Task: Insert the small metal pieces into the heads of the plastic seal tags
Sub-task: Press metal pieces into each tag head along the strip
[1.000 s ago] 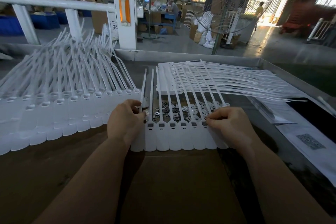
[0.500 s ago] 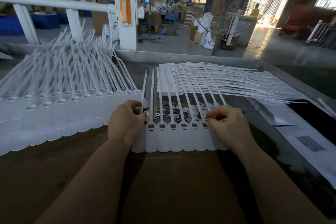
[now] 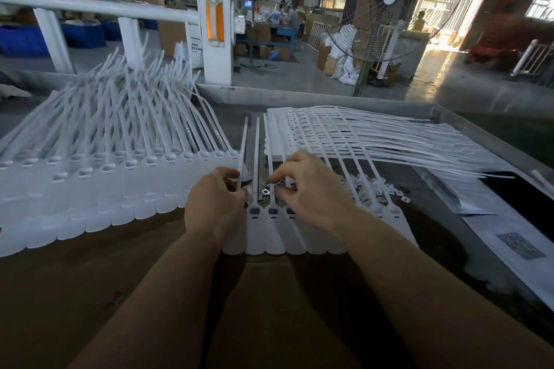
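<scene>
My left hand (image 3: 214,204) pinches one white plastic seal tag strap (image 3: 242,153); my right hand (image 3: 311,189), fingers curled, picks among small metal pieces (image 3: 265,190) beneath it. Nearby heads (image 3: 254,212) look dark, perhaps filled; rightward ones unclear.

My right hand (image 3: 311,189) has left the right end of the seal tags (image 3: 299,231) and crossed leftward, so it now hovers with curled fingers (image 3: 277,178) over the small metal pieces (image 3: 265,192), close beside my left hand (image 3: 214,204).
</scene>
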{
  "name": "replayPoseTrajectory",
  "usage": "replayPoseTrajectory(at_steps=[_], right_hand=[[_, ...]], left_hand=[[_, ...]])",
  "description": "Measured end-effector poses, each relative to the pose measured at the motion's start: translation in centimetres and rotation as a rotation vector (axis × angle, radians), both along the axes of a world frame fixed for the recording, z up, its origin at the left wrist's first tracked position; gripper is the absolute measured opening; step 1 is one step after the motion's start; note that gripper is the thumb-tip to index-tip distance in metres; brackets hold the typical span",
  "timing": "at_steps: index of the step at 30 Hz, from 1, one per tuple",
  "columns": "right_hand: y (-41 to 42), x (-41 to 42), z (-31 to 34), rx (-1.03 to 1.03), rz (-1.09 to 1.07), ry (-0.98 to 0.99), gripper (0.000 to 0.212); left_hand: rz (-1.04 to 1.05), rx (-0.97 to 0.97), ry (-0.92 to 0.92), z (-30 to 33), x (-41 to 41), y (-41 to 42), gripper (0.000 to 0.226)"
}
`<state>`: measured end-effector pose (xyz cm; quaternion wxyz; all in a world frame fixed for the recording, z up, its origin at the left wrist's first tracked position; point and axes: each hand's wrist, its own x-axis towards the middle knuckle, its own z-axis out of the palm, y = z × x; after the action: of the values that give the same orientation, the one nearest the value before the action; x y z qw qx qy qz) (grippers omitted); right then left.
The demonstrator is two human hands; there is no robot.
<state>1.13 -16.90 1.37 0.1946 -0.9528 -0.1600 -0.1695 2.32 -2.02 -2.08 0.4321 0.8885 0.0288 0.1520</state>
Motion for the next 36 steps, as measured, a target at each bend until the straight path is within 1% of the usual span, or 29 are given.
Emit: replayPoseTrajectory(at_steps=[2,5,10,16,19,22,24,27,30,32,34,36], right_hand=[[1.3,0.5,-0.2,-0.082,0.003,0.011,0.022],[2.5,1.3,-0.7,-0.233,-0.073,0.022,0.022],[3.5,1.7,-1.5,-0.178,-0.155,0.002,0.017],[3.7,1.9,-1.7,-0.137,-0.173,0.027,0.018],[3.7,1.9,-2.0,-0.149,-0.17,-0.025,0.016],[3.2,1.6,-1.7,-0.046,-0.17,-0.114,0.014],[2.5,1.0,-1.1,0.046,-0.166,-0.129,0.012],[0.6,0.1,-0.4,0.183,-0.169,-0.047,0.014],[-1.8,-0.9,0.1,0.399,-0.214,0.061,0.013],[-3.5,-1.6,0.5,0.526,-0.23,0.082,0.014],[-5.1,-2.2,0.5,0.583,-0.247,0.081,0.018],[-6.6,-2.7,0.3,0.651,-0.274,0.079,0.014]], left_hand=[[0.004,-0.003,-0.008,-0.1,0.1,0.1,0.034],[0.007,-0.006,-0.005,-0.2,0.1,0.2,0.032],[0.006,-0.011,-0.013,-0.3,0.1,0.2,0.032],[0.001,-0.018,-0.012,-0.3,0.2,0.3,0.032],[0.001,-0.024,-0.01,-0.3,0.1,0.3,0.032],[-0.002,-0.032,-0.008,-0.2,0.0,0.3,0.032],[-0.006,-0.034,-0.006,-0.2,0.0,0.3,0.033],[-0.01,-0.033,0.0,-0.3,0.0,0.3,0.035],[-0.007,-0.03,0.009,-0.2,0.0,0.2,0.035],[-0.002,-0.025,0.01,-0.2,0.1,0.2,0.035],[0.005,-0.024,0.004,-0.2,0.1,0.2,0.034],[0.007,-0.024,0.0,-0.2,0.1,0.2,0.034]])
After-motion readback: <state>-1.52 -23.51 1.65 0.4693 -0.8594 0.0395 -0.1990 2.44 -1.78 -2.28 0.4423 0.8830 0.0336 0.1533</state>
